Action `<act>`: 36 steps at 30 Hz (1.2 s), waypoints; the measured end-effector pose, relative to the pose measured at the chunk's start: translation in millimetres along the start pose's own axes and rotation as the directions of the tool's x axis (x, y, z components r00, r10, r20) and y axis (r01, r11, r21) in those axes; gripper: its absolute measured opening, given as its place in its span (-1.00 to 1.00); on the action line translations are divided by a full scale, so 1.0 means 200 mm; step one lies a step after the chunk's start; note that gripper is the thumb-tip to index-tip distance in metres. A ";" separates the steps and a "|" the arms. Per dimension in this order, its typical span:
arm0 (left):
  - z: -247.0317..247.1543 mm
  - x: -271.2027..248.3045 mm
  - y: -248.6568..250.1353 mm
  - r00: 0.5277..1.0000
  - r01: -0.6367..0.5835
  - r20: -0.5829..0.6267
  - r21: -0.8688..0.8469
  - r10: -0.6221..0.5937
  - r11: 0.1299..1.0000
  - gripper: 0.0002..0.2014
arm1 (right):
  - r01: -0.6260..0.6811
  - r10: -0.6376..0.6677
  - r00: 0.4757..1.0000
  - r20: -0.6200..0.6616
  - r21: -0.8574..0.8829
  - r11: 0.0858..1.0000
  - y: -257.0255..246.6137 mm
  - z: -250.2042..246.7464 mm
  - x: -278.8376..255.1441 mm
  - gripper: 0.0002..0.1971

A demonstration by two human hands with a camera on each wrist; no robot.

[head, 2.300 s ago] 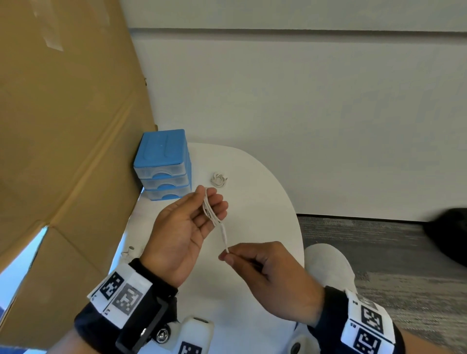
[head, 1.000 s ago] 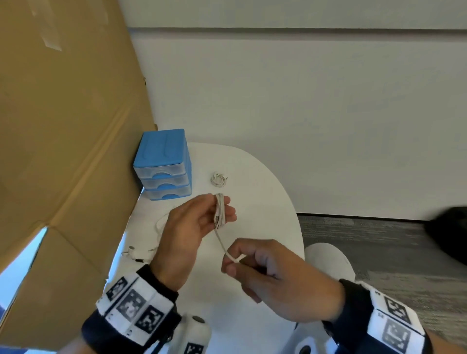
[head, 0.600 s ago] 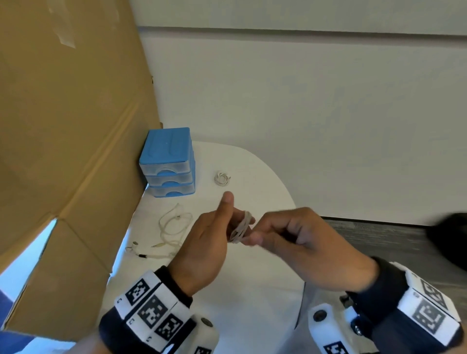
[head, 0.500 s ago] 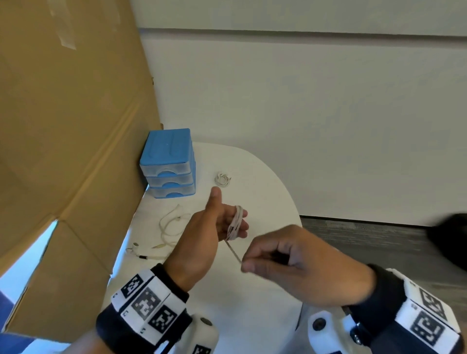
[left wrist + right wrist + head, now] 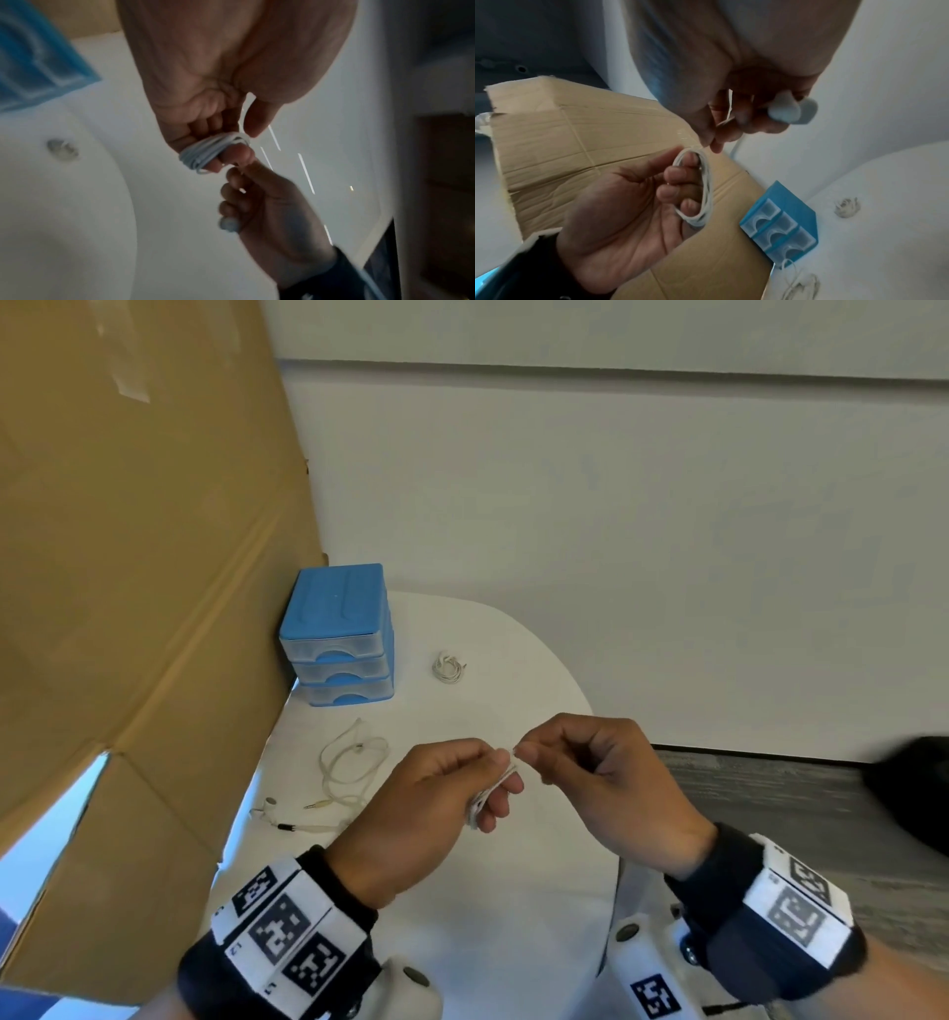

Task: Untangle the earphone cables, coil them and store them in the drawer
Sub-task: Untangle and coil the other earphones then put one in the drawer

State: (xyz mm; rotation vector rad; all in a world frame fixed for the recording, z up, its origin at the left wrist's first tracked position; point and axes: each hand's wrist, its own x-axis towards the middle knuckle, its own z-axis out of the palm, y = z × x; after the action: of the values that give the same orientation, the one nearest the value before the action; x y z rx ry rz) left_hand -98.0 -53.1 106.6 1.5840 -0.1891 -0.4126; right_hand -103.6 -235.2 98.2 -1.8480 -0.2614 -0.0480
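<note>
Scene, big to small: cardboard sheet (image 5: 138, 567) leaning on the left, white table (image 5: 513, 891) beside it, blue drawer unit (image 5: 339, 634) at the table's back-left against the cardboard. All three drawers look closed.

Cables: one loose earphone cable (image 5: 349, 767) lies uncoiled on the table in front of the drawer unit, plug and bud ends near the left edge. One small coiled set (image 5: 448, 667) sits on the table just right of the drawer unit. The third is in hand, above the table.

Step in hand: coiling, near the end. Left hand (image 5: 411, 819) has its fingers (image 5: 680, 174) curled with the coil (image 5: 704, 188) wound round them, several turns, thumb held clear in the left wrist view. Right hand (image 5: 606, 788) pinches the cable's free tail right at the coil's top; its fingers (image 5: 239, 178) are clenched on it. Earbuds (image 5: 793, 110) appear tucked in the right palm, blurred, so not certain.

Judged progress: one done, one almost done, one untouched, nothing in a drawer yet.

Next move calls for: tuck or wrap the tail so the turns stay put, slide the coil off the left fingers without springing it open. Then the loose cable, then open a drawer; needs one free hand.
</note>
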 end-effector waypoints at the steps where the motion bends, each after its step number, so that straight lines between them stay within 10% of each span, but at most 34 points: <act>1: 0.00 0.00 0.00 1.000 0.011 -0.006 -0.009 -0.011 1.000 -0.72 | -0.007 0.007 1.000 0.010 0.009 1.000 0.01 0.00 0.00 -0.87; 14: -0.01 0.03 -0.01 0.990 0.038 -0.127 -0.207 -0.065 0.978 -0.71 | -0.075 0.101 0.988 0.119 -0.200 0.977 0.09 0.10 -0.05 -0.87; 36: -0.01 0.06 -0.04 0.969 0.074 -0.139 -0.625 -0.205 0.777 -0.87 | -0.356 0.344 0.929 0.137 0.071 0.932 0.03 0.16 -0.06 -0.90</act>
State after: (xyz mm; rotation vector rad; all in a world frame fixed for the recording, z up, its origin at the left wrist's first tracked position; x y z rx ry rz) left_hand -87.3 -54.1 97.5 0.9752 0.2130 -0.3766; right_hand -117.4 -208.9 81.7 -1.7802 -0.0135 0.3217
